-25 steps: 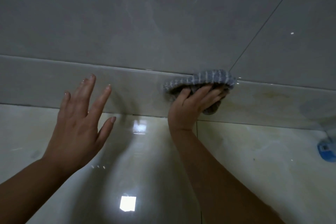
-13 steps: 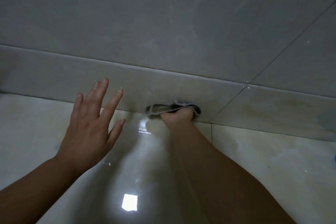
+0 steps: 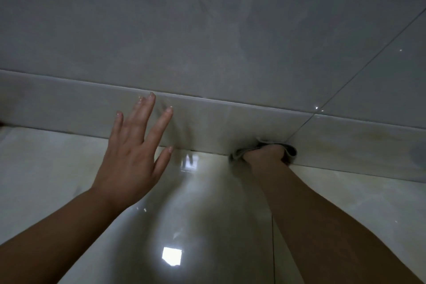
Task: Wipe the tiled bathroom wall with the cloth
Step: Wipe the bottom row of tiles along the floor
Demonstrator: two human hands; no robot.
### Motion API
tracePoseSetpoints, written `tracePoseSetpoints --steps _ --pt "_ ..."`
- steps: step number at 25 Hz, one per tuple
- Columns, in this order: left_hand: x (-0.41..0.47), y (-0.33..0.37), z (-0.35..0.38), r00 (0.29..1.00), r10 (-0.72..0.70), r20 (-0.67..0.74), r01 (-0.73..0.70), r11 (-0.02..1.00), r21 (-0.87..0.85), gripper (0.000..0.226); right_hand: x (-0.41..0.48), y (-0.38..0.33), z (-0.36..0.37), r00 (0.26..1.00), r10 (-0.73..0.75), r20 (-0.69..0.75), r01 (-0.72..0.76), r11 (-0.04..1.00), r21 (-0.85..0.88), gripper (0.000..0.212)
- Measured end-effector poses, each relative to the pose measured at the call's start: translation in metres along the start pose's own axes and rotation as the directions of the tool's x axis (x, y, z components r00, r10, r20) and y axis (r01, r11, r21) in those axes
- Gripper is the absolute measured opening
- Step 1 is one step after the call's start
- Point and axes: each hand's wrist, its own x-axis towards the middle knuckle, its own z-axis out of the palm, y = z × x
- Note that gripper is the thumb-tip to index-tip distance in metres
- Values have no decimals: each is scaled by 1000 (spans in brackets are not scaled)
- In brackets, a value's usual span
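Cloth (image 3: 291, 151): likely soft and light; bunched against the wall (image 3: 219, 122), right of centre.
Right hand (image 3: 264, 154): on the cloth, fingers hidden, cannot tell the grip.
Left hand (image 3: 131, 157): spread, empty, left.
Hold: probably palm over the bunch.

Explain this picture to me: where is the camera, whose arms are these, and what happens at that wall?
No machine here: a person wears one camera on the head, so you see that person's own arms. It faces a tiled wall: large grey tiles at the top, a narrow pale band in the middle, glossy cream tiles below, with a bright light reflection. The left hand is open, fingers spread, close to the wall; whether it touches I cannot tell. The right hand pushes a crumpled grey cloth against the joint under the band. Its fingers are hidden, but the cloth bunches round it, so it seems to grip it.
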Motion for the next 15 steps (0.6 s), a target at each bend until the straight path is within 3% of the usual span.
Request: tracePoseSetpoints --steps 2,5,7,9,12,15 --pt "2 6 -7 999 45 31 -46 999 21 66 -4 -2 1 998 50 35 -54 994 94 22" --pt "16 25 -28 979 196 57 -199 978 65 63 -28 -31 -7 967 -71 243 -28 924 380 25" --pt "25 43 -43 951 294 94 -303 947 108 63 -45 -56 -11 961 -24 275 -82 926 369 24" --pt "33 65 -60 942 318 109 -332 932 146 63 -66 -79 -20 932 -28 361 -126 910 395 43" --pt "40 99 -85 952 283 113 -300 935 187 64 -108 -107 -32 873 -107 476 -113 905 409 57" --pt "49 136 -115 971 232 63 -240 951 193 64 -139 -135 -53 840 -191 508 -41 911 410 56"
